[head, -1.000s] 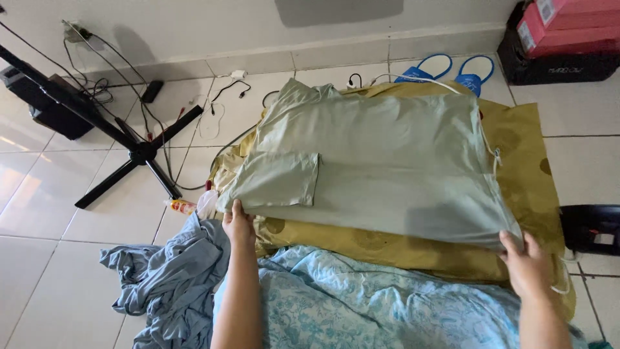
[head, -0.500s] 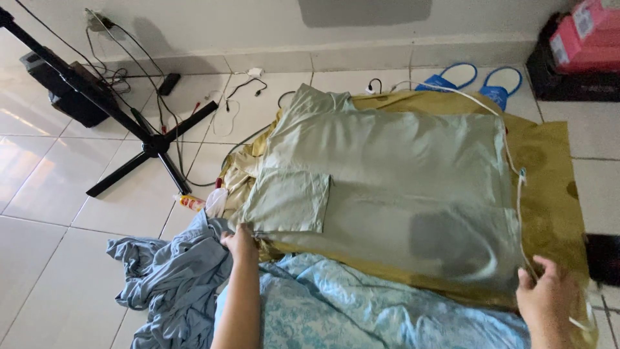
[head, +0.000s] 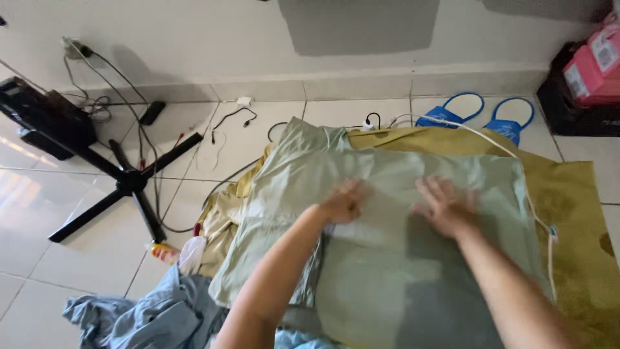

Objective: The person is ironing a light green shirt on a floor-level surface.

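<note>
Both my hands lie flat on the pale green sheet (head: 400,258), which is spread over a mustard-yellow cloth (head: 581,220) on the tiled floor (head: 77,258). The left hand (head: 345,201) rests palm down near the sheet's middle, fingers loosely spread, gripping nothing. The right hand (head: 444,205) sits just beside it at 3 o'clock, also open and pressing down. I judge the flat palms are there to press the fabric smooth, since nothing is pinched or lifted.

The sheet's far edge runs at 12 o'clock from the hands, with a fold of it poking up at 11 o'clock. A white cord (head: 516,161) trails along the sheet's right side. At 7 o'clock a crumpled grey-blue garment (head: 148,320) lies bunched on the floor, apart from the hands.

Farther off at 9 o'clock stands a black tripod base (head: 126,184) with cables near it. At 1 o'clock, against the wall, sit two blue slippers (head: 478,116).
</note>
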